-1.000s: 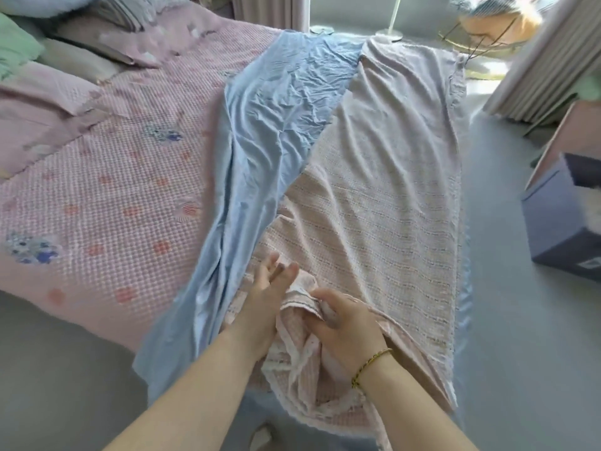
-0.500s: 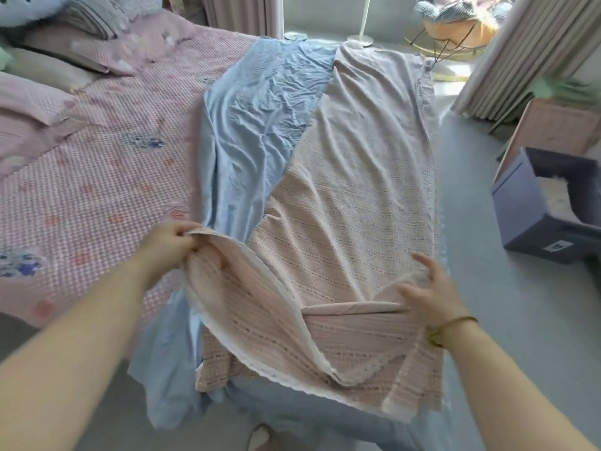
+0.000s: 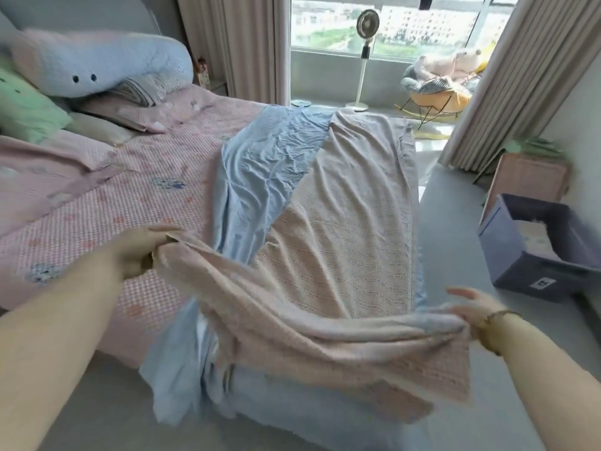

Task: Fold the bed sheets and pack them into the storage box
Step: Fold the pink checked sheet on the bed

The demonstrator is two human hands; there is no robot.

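Note:
A pink woven sheet (image 3: pixel 351 222) lies lengthwise along the right side of the bed, over a light blue sheet (image 3: pixel 266 164). Its near end is lifted off the bed and stretched between my hands. My left hand (image 3: pixel 140 252) grips one corner above the pink checked bedspread. My right hand (image 3: pixel 471 310), with a bracelet on the wrist, pinches the other corner past the bed's right edge, some fingers spread. The dark blue storage box (image 3: pixel 533 271) stands open on the floor at the right, with something pale inside.
The bed (image 3: pixel 97 206) carries a pink checked spread and pillows and plush toys at its head. The blue sheet hangs over the near bed edge. Grey floor runs along the right. A standing fan (image 3: pixel 366 60), a rocking chair with toys (image 3: pixel 435 89) and curtains stand by the window.
My hands went from bunched together at the pink sheet's near end to wide apart, each holding a corner. The near end has risen off the bed, and my view has tilted up.

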